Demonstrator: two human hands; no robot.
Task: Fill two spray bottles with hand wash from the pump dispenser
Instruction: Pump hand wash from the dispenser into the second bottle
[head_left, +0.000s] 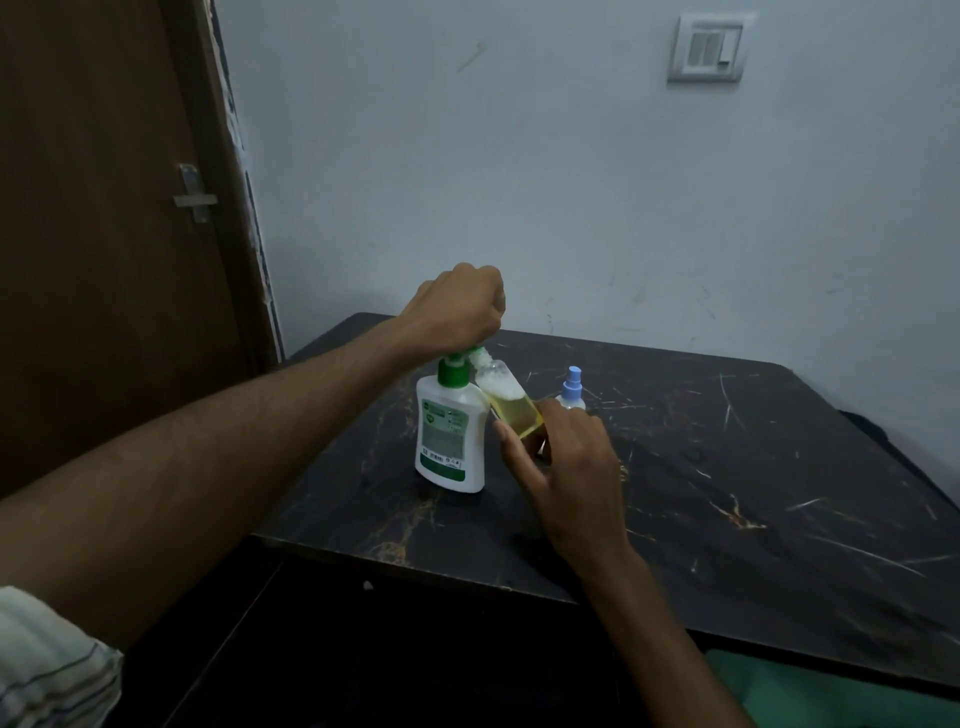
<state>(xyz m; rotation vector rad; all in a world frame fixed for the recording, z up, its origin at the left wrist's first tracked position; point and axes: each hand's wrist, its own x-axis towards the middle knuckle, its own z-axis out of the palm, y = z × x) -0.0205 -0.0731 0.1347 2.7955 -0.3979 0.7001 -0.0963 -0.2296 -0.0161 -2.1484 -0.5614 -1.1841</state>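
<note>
Both hands work: left fingers (485, 291) curled atop pump dispenser (451, 434), right fingers (511, 441) gripping tilted spray bottle (511, 402).

The left hand (457, 306) covers the pump dispenser (451, 431) head, so its spout cannot be seen. The right hand (566, 467) hides the tilted spray bottle (511, 405) base and most of the second bottle (573, 391); the dispenser's label print is too small to read.

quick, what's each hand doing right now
Left hand: fist closed on the pump dispenser head.
Right hand: holding the tilted clear bottle.
</note>
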